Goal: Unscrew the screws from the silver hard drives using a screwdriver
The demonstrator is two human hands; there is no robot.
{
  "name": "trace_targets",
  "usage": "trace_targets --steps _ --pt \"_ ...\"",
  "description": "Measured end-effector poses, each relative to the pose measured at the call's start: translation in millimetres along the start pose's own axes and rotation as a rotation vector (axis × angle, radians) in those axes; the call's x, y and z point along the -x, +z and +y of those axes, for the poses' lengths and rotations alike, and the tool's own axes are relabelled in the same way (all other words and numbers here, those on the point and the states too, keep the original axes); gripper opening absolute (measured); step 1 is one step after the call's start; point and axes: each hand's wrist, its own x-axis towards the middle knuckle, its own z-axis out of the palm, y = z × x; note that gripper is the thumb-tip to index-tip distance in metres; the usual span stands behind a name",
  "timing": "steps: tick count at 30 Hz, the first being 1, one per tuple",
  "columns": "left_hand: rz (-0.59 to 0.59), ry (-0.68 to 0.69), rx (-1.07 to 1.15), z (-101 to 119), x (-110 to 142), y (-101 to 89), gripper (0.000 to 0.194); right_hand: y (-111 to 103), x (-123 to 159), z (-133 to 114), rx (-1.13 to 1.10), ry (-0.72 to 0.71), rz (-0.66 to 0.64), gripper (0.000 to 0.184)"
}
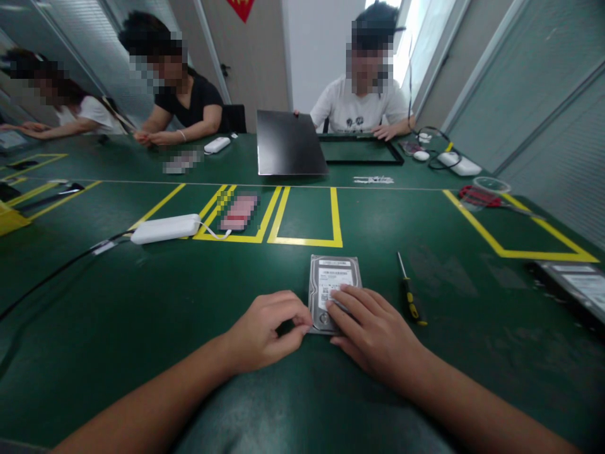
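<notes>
A silver hard drive with a white label lies flat on the green table in front of me. My left hand is at its near left corner, thumb and forefinger pinched together; whatever is between the fingertips is too small to make out. Stretched across the right part of the drive, my right hand rests its fingers on the label, with the thumb by the near edge. It hides the drive's lower right side. To the right of that hand lies a black and yellow screwdriver, its shaft pointing away from me.
More hard drives sit at the right edge. Yellow tape marks areas on the table. A white power bank is cabled to a blurred phone. Opposite, a person holds a dark panel beside a black frame.
</notes>
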Motion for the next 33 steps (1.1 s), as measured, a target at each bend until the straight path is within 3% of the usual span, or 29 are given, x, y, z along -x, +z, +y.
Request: trace_targets --steps 6,13,19,33 --pt "-0.048 0.079 -0.035 -2.2 0.3 3.8 0.011 0.1 0.2 -0.5 0.009 -0.014 0.005 0.039" --pt "0.002 0.084 -0.037 -3.5 1.1 2.8 0.012 -0.6 -0.8 -1.2 0.038 -0.034 -0.005 0.041" --pt "-0.093 0.112 -0.056 -2.4 -1.2 0.6 0.011 -0.6 -2.6 -1.3 0.054 -0.048 -0.001 0.041" --pt "-0.177 0.188 -0.354 -8.8 3.1 -0.7 0.018 0.1 -1.3 -1.4 0.045 -0.047 0.006 0.04"
